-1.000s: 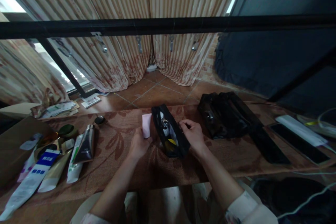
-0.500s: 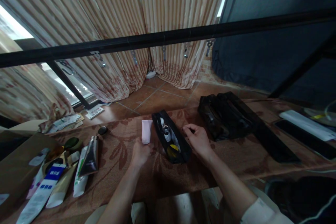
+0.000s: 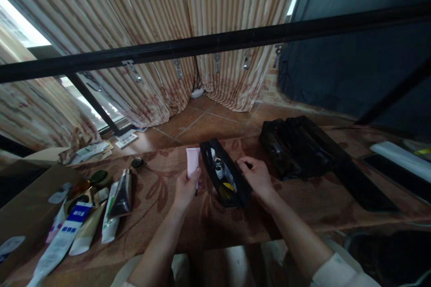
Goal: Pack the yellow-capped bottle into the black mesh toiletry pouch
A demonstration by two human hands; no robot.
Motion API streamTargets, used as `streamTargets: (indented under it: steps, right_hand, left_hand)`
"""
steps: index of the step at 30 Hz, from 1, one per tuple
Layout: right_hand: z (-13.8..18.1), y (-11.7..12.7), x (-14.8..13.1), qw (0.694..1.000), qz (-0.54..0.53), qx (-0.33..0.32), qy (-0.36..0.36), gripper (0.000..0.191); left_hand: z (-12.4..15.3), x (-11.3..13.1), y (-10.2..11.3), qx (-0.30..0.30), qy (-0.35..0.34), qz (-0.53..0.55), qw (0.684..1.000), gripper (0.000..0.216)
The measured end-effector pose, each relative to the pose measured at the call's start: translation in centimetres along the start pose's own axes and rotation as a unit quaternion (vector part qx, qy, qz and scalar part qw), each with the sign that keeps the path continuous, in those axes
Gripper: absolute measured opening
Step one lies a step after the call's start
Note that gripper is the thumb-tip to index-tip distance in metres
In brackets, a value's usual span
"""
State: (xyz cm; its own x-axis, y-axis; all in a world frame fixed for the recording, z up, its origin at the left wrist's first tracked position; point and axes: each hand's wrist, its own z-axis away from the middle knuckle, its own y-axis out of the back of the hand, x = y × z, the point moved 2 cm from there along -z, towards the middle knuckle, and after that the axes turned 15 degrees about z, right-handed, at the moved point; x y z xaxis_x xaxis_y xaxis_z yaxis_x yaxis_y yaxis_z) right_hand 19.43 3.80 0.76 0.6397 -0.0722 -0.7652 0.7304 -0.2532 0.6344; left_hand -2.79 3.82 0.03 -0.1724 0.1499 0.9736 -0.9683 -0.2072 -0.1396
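My left hand (image 3: 186, 188) is closed around the lower end of a pale pink squeeze tube (image 3: 193, 160), held just left of a small black pouch (image 3: 215, 184). The pouch lies open at the top on the cloth. Inside it a small item with a shiny round top (image 3: 218, 167) and a yellow item (image 3: 228, 190) show. At the pouch's right rim, my right hand (image 3: 256, 175) has thumb and fingers pinched together on the edge. Its fingertips are partly hidden.
Several tubes, among them a blue-and-white tube (image 3: 72, 228) and a dark tube (image 3: 121, 197), lie at the left beside a cardboard box (image 3: 23, 193). A round black lid (image 3: 137, 163) is near them. Further right sits a larger black bag (image 3: 299, 150). A black metal bar (image 3: 202, 46) crosses beyond.
My left hand has lifted the pink tube a little and tilted it, nearer the pouch. My right hand has come onto the pouch's right rim. The view has shifted slightly.
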Motion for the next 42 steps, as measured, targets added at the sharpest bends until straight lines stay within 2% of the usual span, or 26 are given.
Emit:
streamTargets:
  steps: [6, 16, 22, 42]
  right_hand:
    - [-0.04, -0.09, 0.16, 1.000, 0.012, 0.004, 0.000, 0.031]
    - [-0.02, -0.27, 0.22, 1.000, 0.009, 0.004, -0.009, 0.032]
    - [0.10, -0.17, 0.04, 1.000, 0.003, 0.006, 0.010, 0.031]
    - [-0.10, -0.29, 0.09, 1.000, 0.011, -0.003, -0.003, 0.028]
  left_hand:
    - [-0.06, -0.44, -0.15, 0.009, 0.031, 0.044, 0.998, 0.048]
    - [-0.27, -0.66, -0.18, 0.011, 0.042, 0.073, 0.996, 0.042]
    - [-0.30, -0.70, -0.19, 0.006, 0.042, 0.065, 0.997, 0.040]
    - [-0.21, -0.82, -0.14, 0.002, 0.035, 0.058, 0.998, 0.034]
